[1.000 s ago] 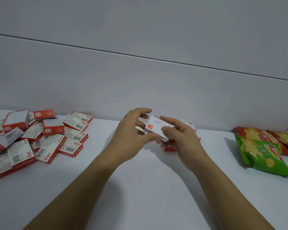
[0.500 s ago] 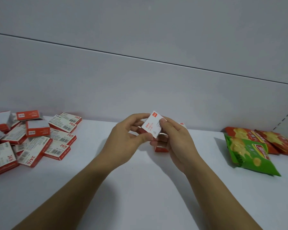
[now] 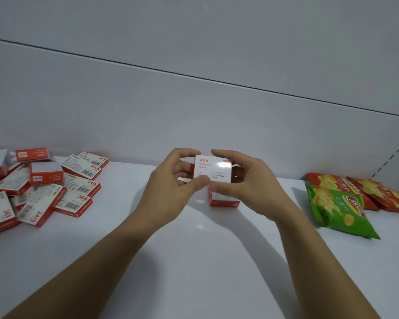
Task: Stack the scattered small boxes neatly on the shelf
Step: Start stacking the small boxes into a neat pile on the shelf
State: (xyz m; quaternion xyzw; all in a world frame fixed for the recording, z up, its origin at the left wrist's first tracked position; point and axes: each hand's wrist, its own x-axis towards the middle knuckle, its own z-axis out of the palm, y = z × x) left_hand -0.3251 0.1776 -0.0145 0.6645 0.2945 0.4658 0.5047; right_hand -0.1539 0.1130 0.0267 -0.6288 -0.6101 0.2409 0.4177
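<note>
Progress check: stack barely started

Person's left hand (image 3: pixel 171 187) and right hand (image 3: pixel 251 187) both pinch one small white box (image 3: pixel 212 169) by its edges, fingers curled round it, just above a red-and-white box (image 3: pixel 224 201) lying on the shelf (image 3: pixel 194 261). Looks like that's the whole stack so far. Messy pile (image 3: pixel 44 192) sits well off to the left, so nearly everything's left.

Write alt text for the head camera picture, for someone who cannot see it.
The left hand and right hand hold a small white box over a second box on a white shelf. Scattered red-and-white boxes lie at the left, snack bags at the right.
</note>
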